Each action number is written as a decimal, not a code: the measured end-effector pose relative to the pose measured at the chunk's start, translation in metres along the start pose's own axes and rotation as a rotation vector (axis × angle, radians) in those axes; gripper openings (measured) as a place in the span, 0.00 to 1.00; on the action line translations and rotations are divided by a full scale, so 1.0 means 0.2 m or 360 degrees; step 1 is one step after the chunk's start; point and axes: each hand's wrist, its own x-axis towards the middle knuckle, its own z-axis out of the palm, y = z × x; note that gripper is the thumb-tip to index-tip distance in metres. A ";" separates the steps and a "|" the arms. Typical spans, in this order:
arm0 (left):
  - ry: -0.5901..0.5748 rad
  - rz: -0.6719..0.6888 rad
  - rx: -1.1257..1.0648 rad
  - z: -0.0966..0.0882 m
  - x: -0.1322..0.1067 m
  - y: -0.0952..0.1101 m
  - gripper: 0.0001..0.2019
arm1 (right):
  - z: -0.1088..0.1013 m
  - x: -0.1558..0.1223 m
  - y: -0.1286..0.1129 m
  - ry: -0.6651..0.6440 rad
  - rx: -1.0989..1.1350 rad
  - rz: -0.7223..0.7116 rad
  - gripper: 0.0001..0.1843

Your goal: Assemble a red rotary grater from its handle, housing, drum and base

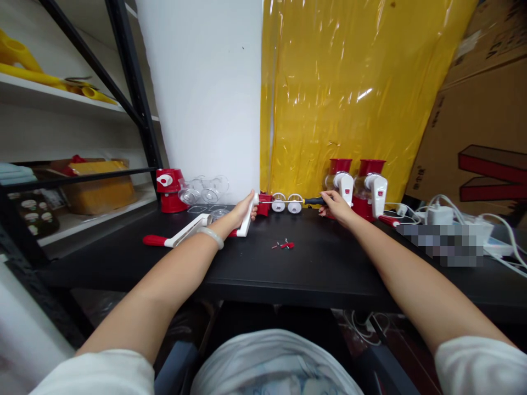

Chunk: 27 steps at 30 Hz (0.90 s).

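Note:
My left hand (246, 211) is closed around a white crank handle (247, 218) with a red grip at its lower end. In my right hand (335, 207) is a screwdriver (313, 201) with a dark handle, held level. Its thin shaft points left and reaches the upper end of the crank handle; whether the tip sits in a screw is too small to tell. On the black table below lie small screws and red pieces (287, 245). Left of my left forearm rests another white crank handle (187, 231) with a red grip.
Two assembled red-and-white grinders (341, 164) stand at the back right. At the back left are a red grinder body (171, 189) and clear plastic parts (206, 189). Two round white-and-clear drums (294, 206) sit behind the screwdriver. Cables and chargers (440, 214) lie at right.

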 end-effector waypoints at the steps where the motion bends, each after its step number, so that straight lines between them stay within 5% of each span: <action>1: -0.0006 -0.0002 0.0003 0.00 0.00 0.00 0.26 | 0.00 0.00 -0.01 0.0003 0.0005 0.0032 0.14; 7: -0.0008 0.0017 0.0004 0.00 0.00 0.00 0.26 | 0.01 -0.03 -0.06 -0.0040 0.0235 0.0240 0.10; 27: -0.0003 0.0006 0.0042 0.00 0.00 0.00 0.25 | 0.01 -0.03 -0.06 0.0022 0.0177 0.0181 0.13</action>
